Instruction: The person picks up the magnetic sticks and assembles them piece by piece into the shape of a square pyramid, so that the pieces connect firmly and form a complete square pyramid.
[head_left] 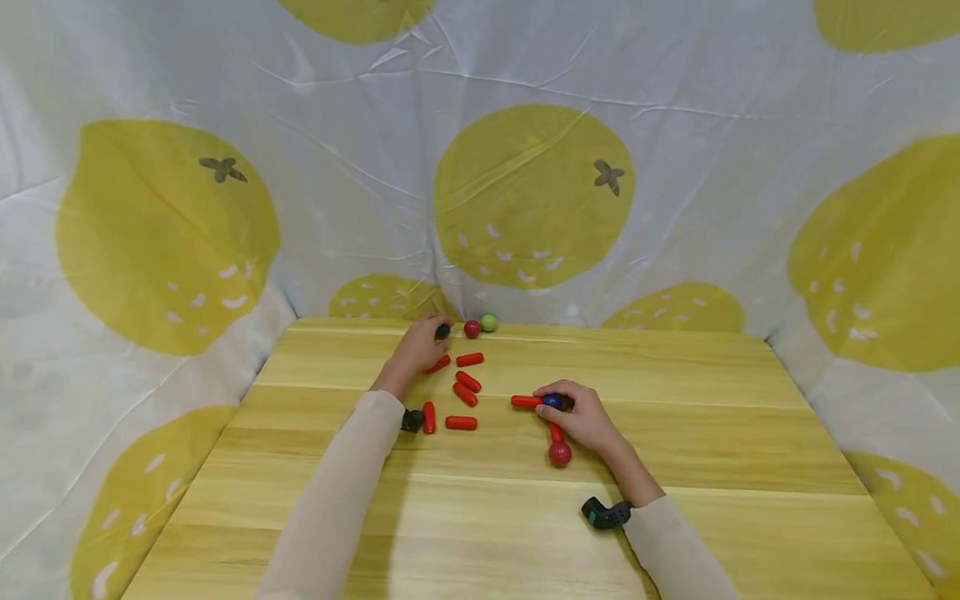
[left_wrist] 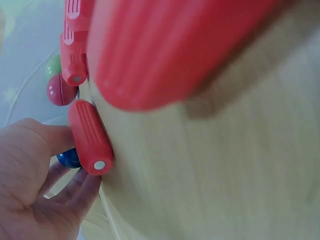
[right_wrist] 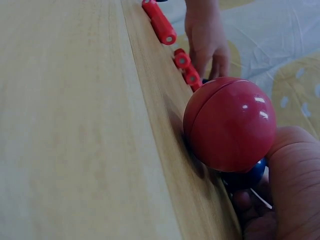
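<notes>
At the table's far edge, my left hand [head_left: 417,350] has its thumb and fingers around a dark blue ball [left_wrist: 68,158]. A loose red rod [left_wrist: 91,137] with a metal-looking end lies just in front of that ball and partly hides it. My right hand [head_left: 582,415] grips another blue ball [head_left: 553,402] between thumb and fingers, right of centre. One red rod [head_left: 527,402] extends left from this ball. A second red rod [head_left: 556,432] points toward me and ends at a red ball [head_left: 560,454], which looms large in the right wrist view.
A red ball [head_left: 472,329] and a green ball [head_left: 489,322] sit side by side at the back edge. Several loose red rods, such as one lying crosswise [head_left: 461,423], are scattered between the hands. A lemon-print cloth [head_left: 682,208] hangs behind the wooden table [head_left: 480,517].
</notes>
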